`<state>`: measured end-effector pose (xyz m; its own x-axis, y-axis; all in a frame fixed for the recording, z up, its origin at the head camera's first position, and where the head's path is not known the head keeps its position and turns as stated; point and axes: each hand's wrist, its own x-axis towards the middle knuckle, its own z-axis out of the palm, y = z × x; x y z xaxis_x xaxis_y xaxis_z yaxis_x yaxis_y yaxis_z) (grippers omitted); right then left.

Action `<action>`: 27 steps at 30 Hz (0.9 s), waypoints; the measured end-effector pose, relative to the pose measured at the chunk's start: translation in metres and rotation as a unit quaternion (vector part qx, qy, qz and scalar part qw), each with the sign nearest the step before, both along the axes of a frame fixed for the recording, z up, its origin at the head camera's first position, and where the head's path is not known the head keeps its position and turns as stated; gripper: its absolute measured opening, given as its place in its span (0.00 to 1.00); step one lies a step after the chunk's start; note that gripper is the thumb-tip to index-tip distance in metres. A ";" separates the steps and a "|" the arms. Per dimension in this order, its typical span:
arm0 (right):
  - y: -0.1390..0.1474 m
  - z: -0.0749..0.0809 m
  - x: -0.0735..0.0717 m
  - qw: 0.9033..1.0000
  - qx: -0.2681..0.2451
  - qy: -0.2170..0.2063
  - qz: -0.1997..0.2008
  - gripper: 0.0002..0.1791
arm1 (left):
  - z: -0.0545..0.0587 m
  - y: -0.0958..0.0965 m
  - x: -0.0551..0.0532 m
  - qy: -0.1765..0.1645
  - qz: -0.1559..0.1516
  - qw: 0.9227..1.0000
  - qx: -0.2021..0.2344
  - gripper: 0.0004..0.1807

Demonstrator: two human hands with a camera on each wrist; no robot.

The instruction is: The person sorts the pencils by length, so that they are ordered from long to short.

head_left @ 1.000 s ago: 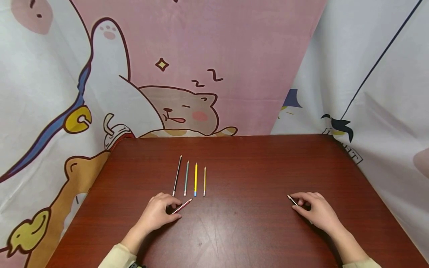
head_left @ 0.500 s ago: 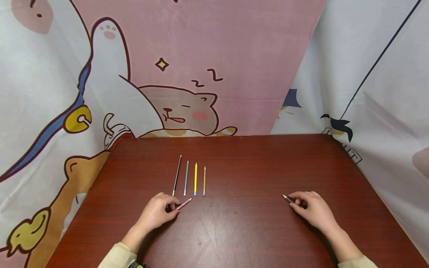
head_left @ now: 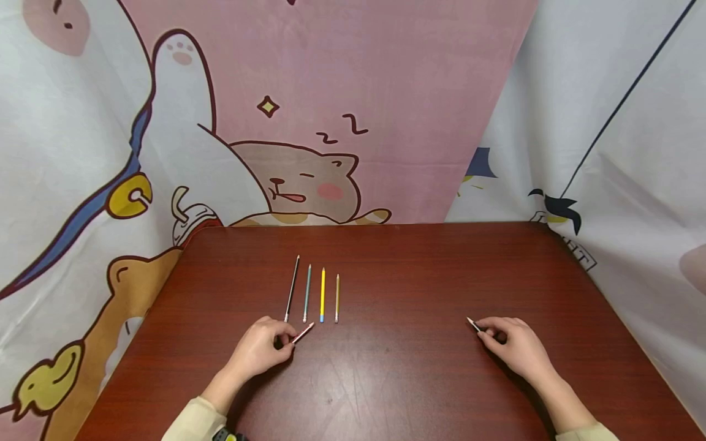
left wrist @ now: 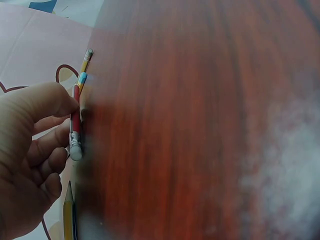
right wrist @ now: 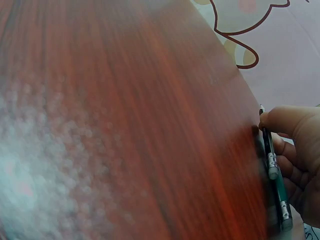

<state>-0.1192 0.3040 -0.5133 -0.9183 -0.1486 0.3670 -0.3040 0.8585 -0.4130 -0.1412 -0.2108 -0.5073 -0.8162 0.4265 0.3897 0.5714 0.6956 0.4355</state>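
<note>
My left hand (head_left: 259, 349) pinches a red pencil (left wrist: 76, 117) between thumb and fingers, with its white eraser end towards me. Beyond it in the head view several pencils stand in a row: black (head_left: 292, 291), teal (head_left: 306, 294), yellow (head_left: 322, 294) and gold (head_left: 337, 300). In the left wrist view a sharpened yellowish pencil (left wrist: 68, 217) shows below the left fingers. My right hand (head_left: 518, 346) pinches a dark pencil (right wrist: 267, 142) near its pale tip. A green pencil (right wrist: 281, 192) shows beside the right fingers; I cannot tell whether they touch it.
The reddish-brown wooden table (head_left: 397, 275) reaches back to a cartoon-printed cloth (head_left: 413, 122). White cloth (head_left: 634, 153) hangs along the right side. A dark watch (head_left: 226, 435) sits at the left wrist.
Both hands' thumbs and fingertips have closed on their pencils. The left hand's pencil tip has risen slightly. The right hand has shifted a little left with its pencil, whose tip has risen.
</note>
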 end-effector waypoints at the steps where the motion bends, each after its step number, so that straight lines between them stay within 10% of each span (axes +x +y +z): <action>1: 0.000 0.000 0.000 1.000 -0.003 0.004 -0.001 0.11 | 0.000 0.000 0.000 -0.002 -0.001 1.000 0.001 0.12; 27: -0.006 0.006 0.000 0.996 -0.089 0.005 0.004 0.11 | 0.002 0.004 0.001 -0.018 0.014 0.998 0.052 0.14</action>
